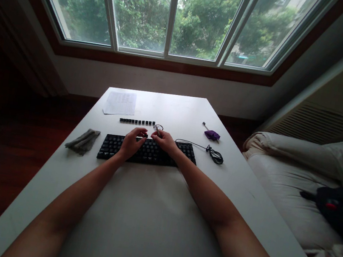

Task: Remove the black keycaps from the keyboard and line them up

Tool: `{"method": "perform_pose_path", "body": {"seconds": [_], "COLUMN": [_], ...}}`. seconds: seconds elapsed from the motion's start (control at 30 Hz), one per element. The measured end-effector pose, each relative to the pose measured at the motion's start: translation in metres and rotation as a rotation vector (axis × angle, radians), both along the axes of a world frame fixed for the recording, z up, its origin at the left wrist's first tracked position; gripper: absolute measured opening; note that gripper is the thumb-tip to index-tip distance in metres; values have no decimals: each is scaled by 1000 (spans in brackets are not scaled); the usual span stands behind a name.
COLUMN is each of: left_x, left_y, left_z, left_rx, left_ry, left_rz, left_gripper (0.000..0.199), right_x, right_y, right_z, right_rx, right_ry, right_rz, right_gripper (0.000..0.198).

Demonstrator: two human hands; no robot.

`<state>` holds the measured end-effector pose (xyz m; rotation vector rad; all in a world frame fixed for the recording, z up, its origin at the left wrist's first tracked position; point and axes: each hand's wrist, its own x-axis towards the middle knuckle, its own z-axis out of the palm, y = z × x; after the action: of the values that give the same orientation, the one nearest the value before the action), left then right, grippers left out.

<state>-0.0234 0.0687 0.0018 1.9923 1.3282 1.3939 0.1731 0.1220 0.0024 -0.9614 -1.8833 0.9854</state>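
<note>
A black keyboard (110, 146) lies across the white table, and both of my hands are over its back edge. My left hand (131, 143) pinches a small black keycap (146, 136) between thumb and fingers. Closed around a wire keycap puller (158, 128) is my right hand (165, 141), close beside the left. The puller's looped wire end sticks up above the fingers. Just beyond the hands, several black keycaps (137, 121) stand in a neat row. My hands and wrists hide part of the keyboard's middle.
On the white table (146, 210), a grey cloth (84, 141) lies left of the keyboard and a printed sheet (120, 103) at the far left. To the right are a coiled black cable (215, 155), a purple cloth item (212, 135) and a small brush (204, 125). A sofa (280, 175) stands at right.
</note>
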Motion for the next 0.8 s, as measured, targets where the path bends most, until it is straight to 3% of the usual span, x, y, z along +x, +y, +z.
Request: {"method": "perform_pose_path", "body": {"seconds": [0.23, 0.57, 0.67, 0.8], "left_x": [1, 4, 3, 2], "left_y": [-4, -6, -5, -1], "left_z": [6, 7, 4, -2], "left_rx": [31, 80, 72, 12], "left_ry": [93, 143, 152, 210], "left_rz": [-22, -33, 7, 48], "left_gripper": [29, 29, 34, 33], "right_x": [-2, -4, 0, 12], "right_y": [-4, -3, 6, 37], "right_z": [1, 2, 6, 11], "right_rx": [40, 22, 15, 22], "right_ry": [-127, -125, -141, -200], "right_rz": [-12, -16, -16, -169], "right_gripper": [30, 31, 32, 31]}}
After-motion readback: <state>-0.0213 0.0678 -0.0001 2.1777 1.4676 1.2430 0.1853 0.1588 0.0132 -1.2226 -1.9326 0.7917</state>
